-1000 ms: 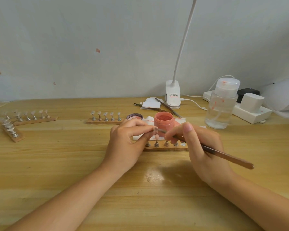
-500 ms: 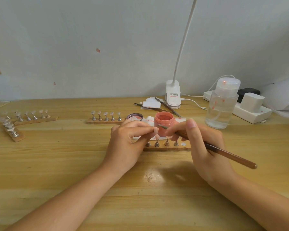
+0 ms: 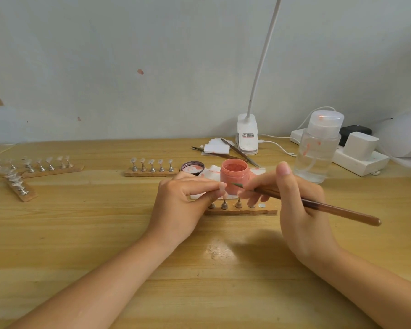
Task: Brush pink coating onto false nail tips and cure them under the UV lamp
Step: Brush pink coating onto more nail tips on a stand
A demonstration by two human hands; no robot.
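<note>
Left hand point(image 3: 180, 205): forearm enters from the near left corner of the light wooden desk point(image 3: 81, 233), palm turned inward, thumb and forefinger pinched on a small pale-pink false nail tip point(image 3: 222, 186) held above the desk centre. Other fingers curled under.

Right hand point(image 3: 301, 210): forearm enters from the near right corner, thumb raised, fingers wrapped round a long brown wooden-handled brush point(image 3: 318, 206). Handle slopes down toward the right edge; bristle end points left, just beside the held tip. Contact between bristles and tip cannot be told.

Open round pink jar of coating point(image 3: 234, 173) stands just behind both hands, mid-desk. Narrow wooden holder strip with metal stands point(image 3: 240, 211) lies below the fingers, partly hidden by them.

White domed UV lamp point(image 3: 403, 136) sits at the far right edge, partly out of view. Second wooden strip carrying five clear nail tips point(image 3: 151, 169) lies left of the jar. Clear plastic pump bottle point(image 3: 318, 148) stands right of the jar
</note>
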